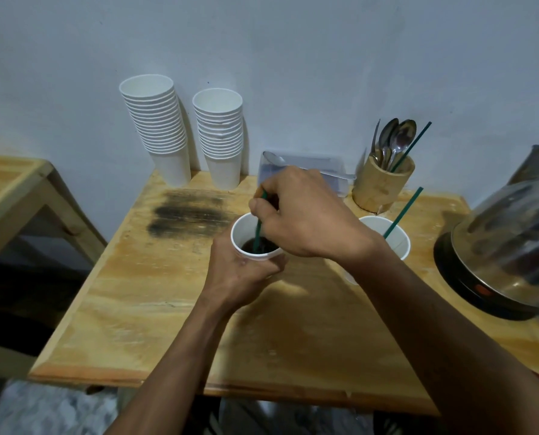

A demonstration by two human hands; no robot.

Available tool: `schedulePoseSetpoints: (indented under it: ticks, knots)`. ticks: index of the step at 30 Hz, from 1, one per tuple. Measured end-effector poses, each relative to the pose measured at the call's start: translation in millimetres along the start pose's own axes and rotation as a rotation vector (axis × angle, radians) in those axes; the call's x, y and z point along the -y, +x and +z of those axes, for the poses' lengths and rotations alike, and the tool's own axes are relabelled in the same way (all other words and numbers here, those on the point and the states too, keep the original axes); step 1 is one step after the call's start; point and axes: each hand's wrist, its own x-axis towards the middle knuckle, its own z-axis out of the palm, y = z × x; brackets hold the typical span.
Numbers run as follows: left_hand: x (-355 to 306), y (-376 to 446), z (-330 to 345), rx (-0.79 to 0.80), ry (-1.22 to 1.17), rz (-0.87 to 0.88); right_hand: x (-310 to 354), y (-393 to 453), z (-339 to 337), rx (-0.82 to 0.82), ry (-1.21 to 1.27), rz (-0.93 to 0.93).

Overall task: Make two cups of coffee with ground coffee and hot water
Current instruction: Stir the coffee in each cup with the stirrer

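Right hand is pinching the top of a green stir stick between thumb and fingertips, and the stick runs steeply down into the dark coffee right under the grip. Left hand is wrapped around that white paper cup from below, steadying it mid-table. The second cup, with its own green stirrer, sits just right of the wrist, so the right hand's nearer to it.

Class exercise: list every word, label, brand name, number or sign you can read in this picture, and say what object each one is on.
None: no readable text shows anywhere.
Stacked paper cups: plain white.
Cup being stirred: plain white.
Kettle: blurred; no lettering can be made out.
Bamboo holder: unmarked.
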Motion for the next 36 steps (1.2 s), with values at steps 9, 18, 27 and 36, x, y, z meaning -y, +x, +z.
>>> schedulePoseSetpoints:
  ticks: [9,18,27,36]
  knots:
    - [-3.2,-0.2,0.7,0.024,-0.042,0.004,-3.3,-2.5,0.9,-0.039,-0.163,0.032]
    - [-5.5,-1.8,2.1,0.009,-0.036,0.016,-5.2,-4.6,1.4,-0.09,-0.248,0.047]
    - [-8.8,-2.9,5.0,0.011,-0.047,0.028,-6.4,-4.4,1.8,-0.119,-0.219,0.028]
    - [-5.5,-2.0,3.1,0.034,-0.097,0.026,-2.8,-2.1,-1.1,-0.052,-0.028,0.012]
